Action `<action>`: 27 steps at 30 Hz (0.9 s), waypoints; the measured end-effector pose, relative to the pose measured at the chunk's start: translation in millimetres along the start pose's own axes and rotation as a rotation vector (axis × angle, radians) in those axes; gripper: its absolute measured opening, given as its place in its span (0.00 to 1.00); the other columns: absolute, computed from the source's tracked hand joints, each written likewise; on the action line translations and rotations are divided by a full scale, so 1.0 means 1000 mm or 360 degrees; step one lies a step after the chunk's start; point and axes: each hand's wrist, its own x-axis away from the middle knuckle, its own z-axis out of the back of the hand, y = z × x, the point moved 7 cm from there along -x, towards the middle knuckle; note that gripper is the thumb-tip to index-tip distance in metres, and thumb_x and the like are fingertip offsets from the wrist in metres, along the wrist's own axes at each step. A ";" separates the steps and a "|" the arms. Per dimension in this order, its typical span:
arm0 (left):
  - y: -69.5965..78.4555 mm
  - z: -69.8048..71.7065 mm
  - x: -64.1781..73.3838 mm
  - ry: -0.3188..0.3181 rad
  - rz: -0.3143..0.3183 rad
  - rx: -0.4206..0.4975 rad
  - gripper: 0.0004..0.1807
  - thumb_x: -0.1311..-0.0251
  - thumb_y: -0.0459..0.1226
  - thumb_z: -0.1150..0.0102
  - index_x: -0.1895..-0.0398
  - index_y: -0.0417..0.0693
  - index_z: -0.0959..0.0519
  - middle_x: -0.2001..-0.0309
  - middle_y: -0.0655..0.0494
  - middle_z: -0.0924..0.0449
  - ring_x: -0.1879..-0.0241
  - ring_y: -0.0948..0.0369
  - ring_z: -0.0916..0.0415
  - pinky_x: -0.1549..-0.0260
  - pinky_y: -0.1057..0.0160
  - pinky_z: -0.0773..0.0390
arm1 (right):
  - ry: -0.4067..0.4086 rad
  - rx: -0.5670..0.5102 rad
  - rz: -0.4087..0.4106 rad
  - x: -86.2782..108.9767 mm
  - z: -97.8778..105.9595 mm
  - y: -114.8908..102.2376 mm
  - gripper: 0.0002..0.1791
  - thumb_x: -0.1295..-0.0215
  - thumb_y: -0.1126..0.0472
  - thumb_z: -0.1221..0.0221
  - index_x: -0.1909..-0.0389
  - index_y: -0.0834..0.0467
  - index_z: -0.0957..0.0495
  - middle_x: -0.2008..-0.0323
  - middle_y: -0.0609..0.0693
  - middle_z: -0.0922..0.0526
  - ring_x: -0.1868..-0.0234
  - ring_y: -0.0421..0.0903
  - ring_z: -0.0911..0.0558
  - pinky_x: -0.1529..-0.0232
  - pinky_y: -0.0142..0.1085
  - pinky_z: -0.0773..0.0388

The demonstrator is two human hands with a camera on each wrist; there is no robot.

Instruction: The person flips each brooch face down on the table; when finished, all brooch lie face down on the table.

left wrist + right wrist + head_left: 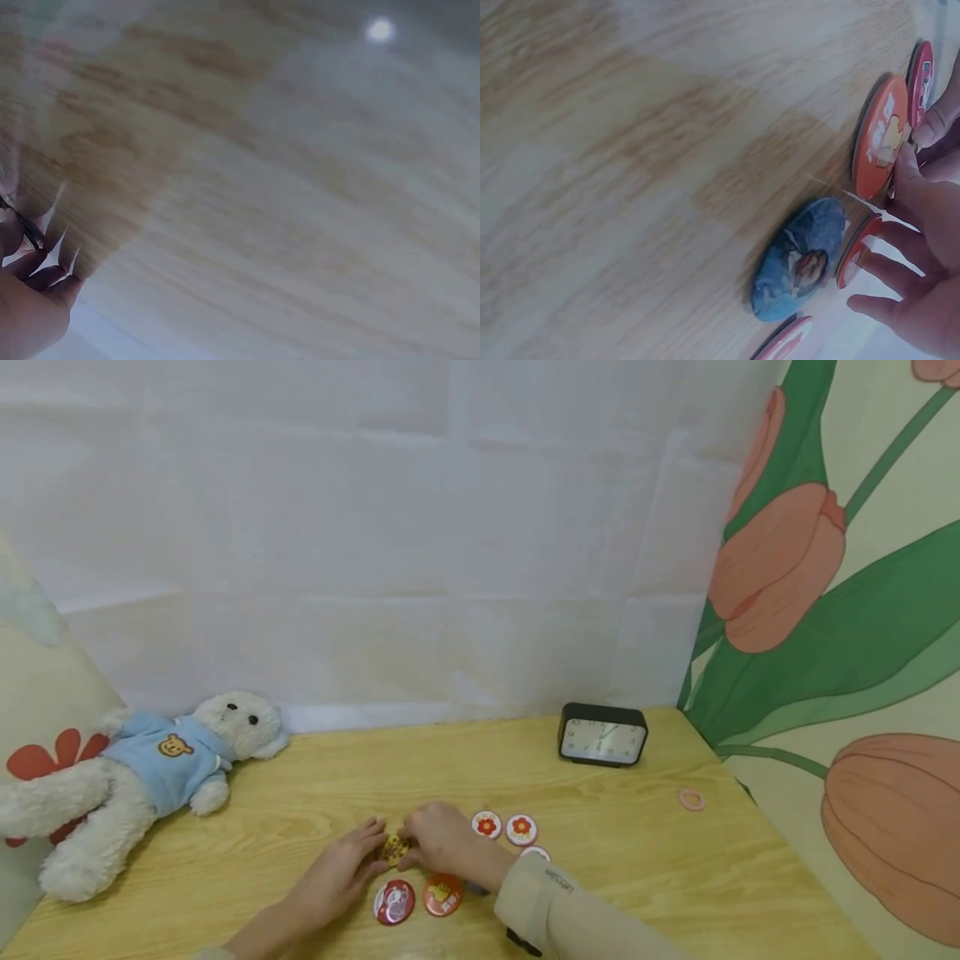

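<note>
Centrally, the left hand [341, 870] and the right hand [441, 839] meet at a yellow badge [395, 851], gripped at opposite edges. The left hand pinches it between thumb and fingers from the left; the right hand does the same from the right, its remaining fingers held apart – I cannot tell whether the badge touches the table [615, 860].

Just on the near side of both sets of fingertips lie a red badge [393, 902], toward the left hand, and an orange badge [442, 894], below the right. A blue badge [801, 259], largely hidden from above by the right wrist, lies beside the orange one. Two flower badges [487, 825] sit just right of the right hand; a third badge [536, 853] is partly covered by the sleeve [532, 893].

Farther off: a bear [168, 756] reclines beyond the left hand, to its left – a clock [603, 735] stands beyond the right hand, with a pink ring [692, 799] well to that hand's right.
</note>
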 end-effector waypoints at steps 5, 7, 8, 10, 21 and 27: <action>0.004 -0.001 -0.002 -0.0012 -0.0018 -0.0019 0.19 0.46 0.29 0.32 0.52 0.26 0.22 0.46 0.30 0.25 0.43 0.36 0.29 0.45 0.41 0.30 | 0.0009 0.0036 -0.0035 0.001 0.001 0.002 0.17 0.47 0.37 0.34 0.64 0.44 0.15 0.71 0.35 0.19 0.68 0.35 0.22 0.56 0.36 0.24; 0.004 -0.002 -0.002 -0.0025 -0.0015 -0.0031 0.19 0.46 0.29 0.32 0.52 0.26 0.22 0.45 0.30 0.25 0.42 0.36 0.29 0.45 0.41 0.30 | 0.0005 0.0034 -0.0062 0.002 0.000 0.003 0.19 0.47 0.36 0.35 0.60 0.43 0.15 0.66 0.36 0.17 0.62 0.36 0.20 0.48 0.46 0.25; 0.004 -0.002 -0.002 -0.0025 -0.0019 -0.0037 0.19 0.46 0.29 0.32 0.52 0.26 0.22 0.46 0.30 0.25 0.43 0.36 0.29 0.44 0.41 0.30 | 0.0002 0.0018 -0.0076 0.003 0.000 0.003 0.20 0.47 0.36 0.35 0.58 0.43 0.15 0.63 0.36 0.16 0.59 0.36 0.20 0.44 0.51 0.27; 0.005 -0.001 -0.002 -0.0018 -0.0032 -0.0050 0.19 0.46 0.29 0.32 0.53 0.27 0.22 0.46 0.30 0.24 0.43 0.36 0.29 0.45 0.41 0.30 | -0.0005 -0.0022 -0.0102 0.004 -0.001 0.005 0.23 0.47 0.36 0.35 0.53 0.42 0.16 0.55 0.36 0.16 0.50 0.38 0.21 0.39 0.59 0.34; 0.009 0.023 -0.019 0.0123 -0.0128 -0.0010 0.18 0.44 0.28 0.34 0.50 0.28 0.23 0.61 0.38 0.17 0.65 0.50 0.17 0.64 0.54 0.17 | 0.0149 -0.0214 -0.0086 0.002 0.024 0.018 0.21 0.38 0.44 0.37 0.48 0.50 0.19 0.49 0.42 0.17 0.35 0.49 0.29 0.33 0.52 0.38; 0.007 0.039 -0.034 0.0122 -0.0077 0.0008 0.19 0.42 0.26 0.37 0.48 0.26 0.24 0.61 0.36 0.16 0.74 0.58 0.20 0.73 0.61 0.19 | 0.0243 -0.0313 -0.0127 -0.004 0.046 0.023 0.24 0.36 0.47 0.37 0.44 0.55 0.20 0.43 0.48 0.20 0.34 0.49 0.29 0.31 0.43 0.39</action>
